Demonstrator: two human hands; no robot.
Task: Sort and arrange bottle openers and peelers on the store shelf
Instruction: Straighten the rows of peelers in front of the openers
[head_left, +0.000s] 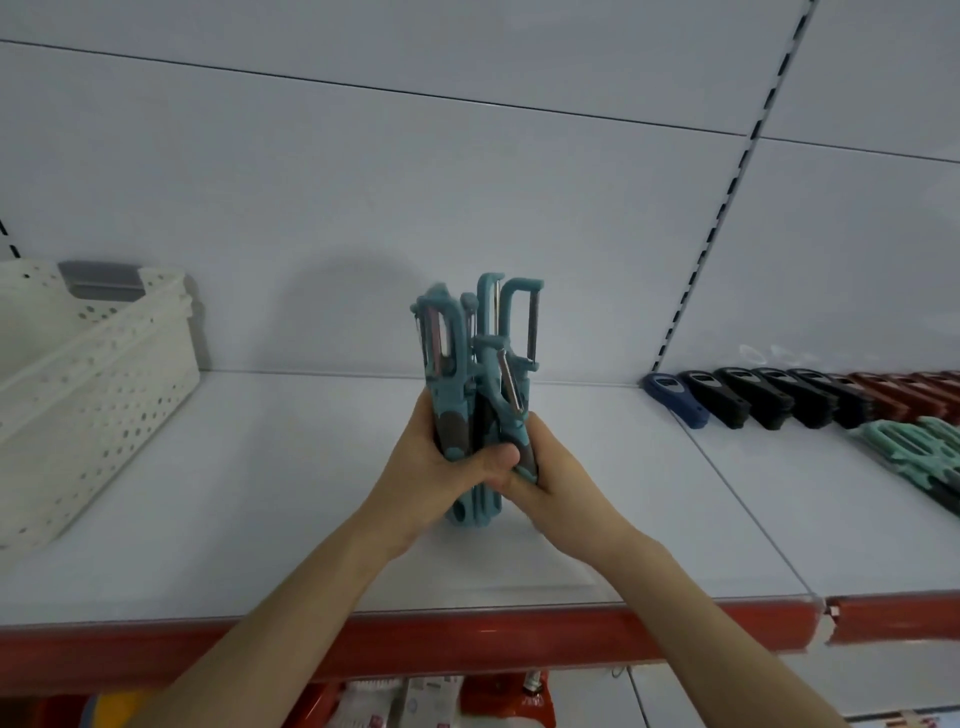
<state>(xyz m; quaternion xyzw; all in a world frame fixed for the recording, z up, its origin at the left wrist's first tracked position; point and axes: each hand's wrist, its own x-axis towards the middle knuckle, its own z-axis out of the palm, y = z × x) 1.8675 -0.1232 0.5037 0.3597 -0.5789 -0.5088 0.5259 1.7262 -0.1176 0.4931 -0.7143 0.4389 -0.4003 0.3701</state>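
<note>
— While you have it in view, where is the bundle of teal peelers (483, 358)?

— Centre of frame. My left grip (436, 467) and right grip (561, 478) are both curled round its handles, pressing them together. The bundle stands upright, blades up, over the white shelf (260, 493). I cannot tell whether the handle ends touch the shelf.

— And around it?

— A white perforated basket (88, 389) stands at the left edge. At the right, a row of bottle openers (779, 400) lies along the back of the shelf: one blue, then black, then dark red. Pale green peelers (914, 447) lie just in front of them. A red strip (519, 639) runs along the shelf's front edge.
</note>
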